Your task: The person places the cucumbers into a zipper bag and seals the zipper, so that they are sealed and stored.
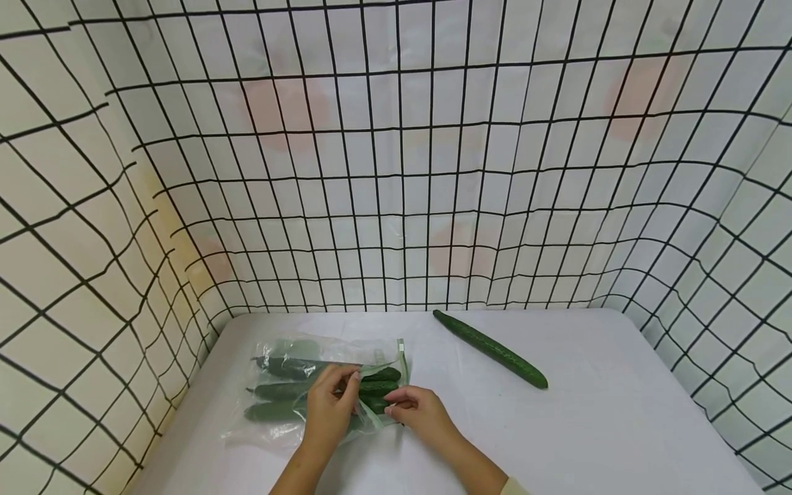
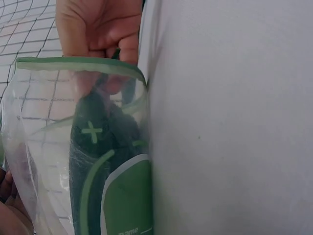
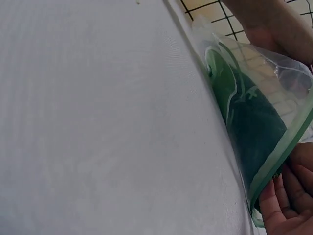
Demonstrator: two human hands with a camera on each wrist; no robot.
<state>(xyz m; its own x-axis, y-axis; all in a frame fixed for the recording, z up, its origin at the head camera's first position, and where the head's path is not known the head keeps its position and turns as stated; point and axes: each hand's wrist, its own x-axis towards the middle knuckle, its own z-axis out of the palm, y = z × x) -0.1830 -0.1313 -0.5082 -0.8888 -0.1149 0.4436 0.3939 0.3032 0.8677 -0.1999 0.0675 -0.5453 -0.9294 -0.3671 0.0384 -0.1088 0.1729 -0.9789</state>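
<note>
A clear zip bag [image 1: 278, 430] with a green zip edge lies on the table with several cucumbers [image 1: 278, 392] inside, its mouth facing right. My left hand [image 1: 328, 409] pinches the upper layer of the bag near the mouth and holds it raised. At the opening, my right hand [image 1: 427, 416] has its thumb and fingertips round the stem end of a cucumber [image 2: 90, 127], just inside the green rim. In the right wrist view, the right hand [image 3: 291, 196] sits at the bag's rim, its fingertips partly hidden.
One loose cucumber [image 1: 491, 349] lies slanted on the white table [image 1: 588, 426], to the right of the bag. Black wire grid panels [image 1: 408, 172] stand along the back and both sides, with pale sheeting behind them.
</note>
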